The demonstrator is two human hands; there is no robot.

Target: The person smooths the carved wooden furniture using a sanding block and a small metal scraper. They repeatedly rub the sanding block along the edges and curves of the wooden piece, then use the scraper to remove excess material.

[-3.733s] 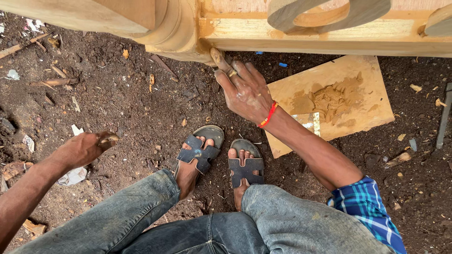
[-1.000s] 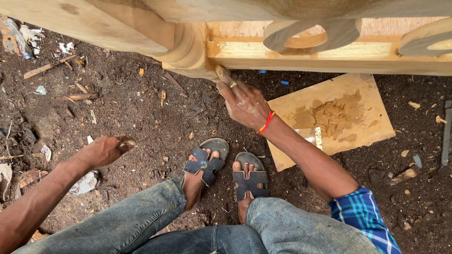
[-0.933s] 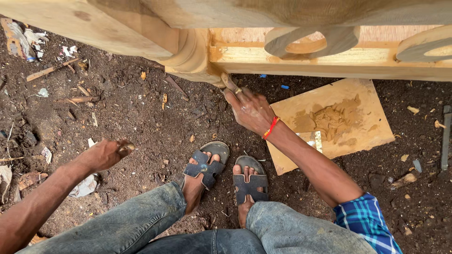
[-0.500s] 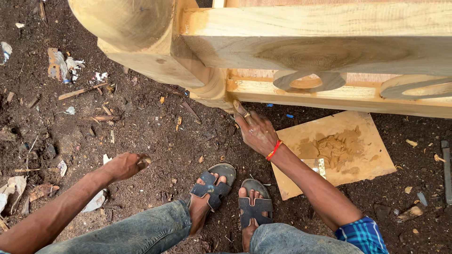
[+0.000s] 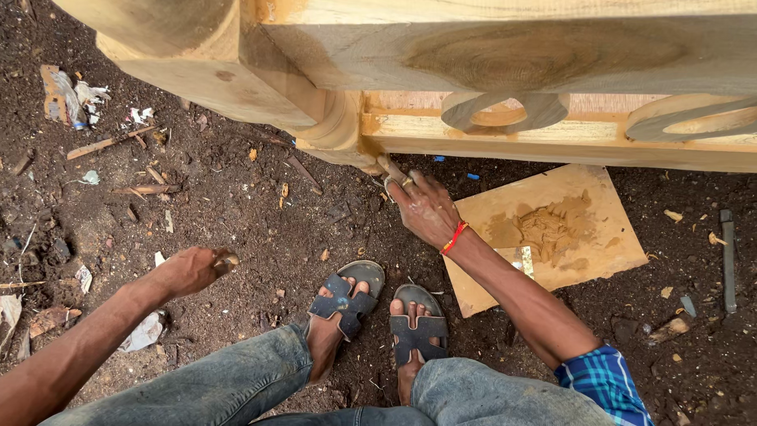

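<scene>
Wooden frame [image 5: 505, 71] meets my right hand [image 5: 426, 207], fingers spread flat against its lower corner, while my left hand [image 5: 188, 270] is closed round a small tool [image 5: 226, 261].

Blue plaid sleeve [image 5: 603, 383], red wristband [image 5: 454, 237]

The far side is closed off by the pale wooden frame [image 5: 505, 71], whose thick rounded post [image 5: 335, 130] reaches down to the soil. Under its lower rail [image 5: 552, 146] only a low gap is left, and the left end of that gap is taken up by the right hand [image 5: 426, 207]. To the right, the ground is covered by a flat board [image 5: 544, 237] heaped with paste. Open dirt [image 5: 236, 213] is left to the left, strewn only with small chips, and is bounded on the near side by the left hand [image 5: 189, 270] and the sandalled feet [image 5: 378, 319].
</scene>
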